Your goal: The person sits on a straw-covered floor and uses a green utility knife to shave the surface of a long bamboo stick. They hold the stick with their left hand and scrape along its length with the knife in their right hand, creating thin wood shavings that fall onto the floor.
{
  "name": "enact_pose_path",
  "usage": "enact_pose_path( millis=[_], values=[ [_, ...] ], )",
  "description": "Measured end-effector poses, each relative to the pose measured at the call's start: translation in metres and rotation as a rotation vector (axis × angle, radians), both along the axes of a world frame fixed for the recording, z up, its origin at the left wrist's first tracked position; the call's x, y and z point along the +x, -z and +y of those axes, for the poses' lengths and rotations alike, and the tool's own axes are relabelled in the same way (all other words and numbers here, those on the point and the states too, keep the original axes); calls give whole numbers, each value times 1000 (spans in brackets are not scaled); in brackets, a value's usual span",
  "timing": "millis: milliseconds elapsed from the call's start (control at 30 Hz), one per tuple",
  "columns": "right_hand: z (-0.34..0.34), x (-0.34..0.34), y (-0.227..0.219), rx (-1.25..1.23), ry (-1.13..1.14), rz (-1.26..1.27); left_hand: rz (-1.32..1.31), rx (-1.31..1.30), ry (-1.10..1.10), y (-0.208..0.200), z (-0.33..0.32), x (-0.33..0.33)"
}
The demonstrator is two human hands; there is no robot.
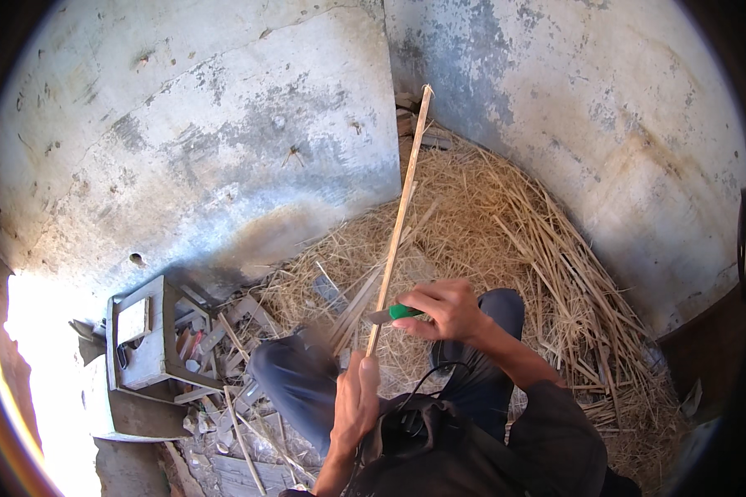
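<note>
My left hand (356,399) is closed around the lower end of a long, pale bamboo strip (401,214). The strip slants up and away from me, its far tip frayed and standing before the corner of the walls. In my right hand (446,308) is a knife (404,311) with a green handle, my fingers wrapped round the grip. Its short grey blade points left and lies against the strip, just above my left hand. Both hands are between my bent knees, with dark trousers beneath them.
Shavings (452,195) cover the floor ahead, with a heap of long thin strips (555,265) along the right wall. A worn wooden box-like stand (141,377) holds small items at the left, near scattered rubble. Stained, peeling walls (249,124) meet ahead.
</note>
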State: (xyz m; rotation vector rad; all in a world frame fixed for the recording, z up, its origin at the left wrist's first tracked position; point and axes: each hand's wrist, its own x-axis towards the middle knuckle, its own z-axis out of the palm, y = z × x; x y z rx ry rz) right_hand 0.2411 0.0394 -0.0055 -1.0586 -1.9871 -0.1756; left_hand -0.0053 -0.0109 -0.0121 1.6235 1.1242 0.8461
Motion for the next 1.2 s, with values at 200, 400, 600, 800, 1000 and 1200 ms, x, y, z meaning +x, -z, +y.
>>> enact_pose_path(
  millis=[200,400,600,800,1000,1200],
  values=[
    [3,4,-6,60,40,-75,-41,-93,48,11,3,-7],
    [6,5,-5,114,78,-129,-54,-208,50,8,0,-12],
    [14,13,2,88,109,-37,-50,-173,67,22,-3,-22],
    [35,35,-7,65,135,9,-4,-263,49,25,-11,-32],
    [43,34,-7,121,139,-3,-37,-292,55,26,-14,-39],
    [61,44,-13,99,136,8,-39,-362,14,27,-21,-48]
  ],
)
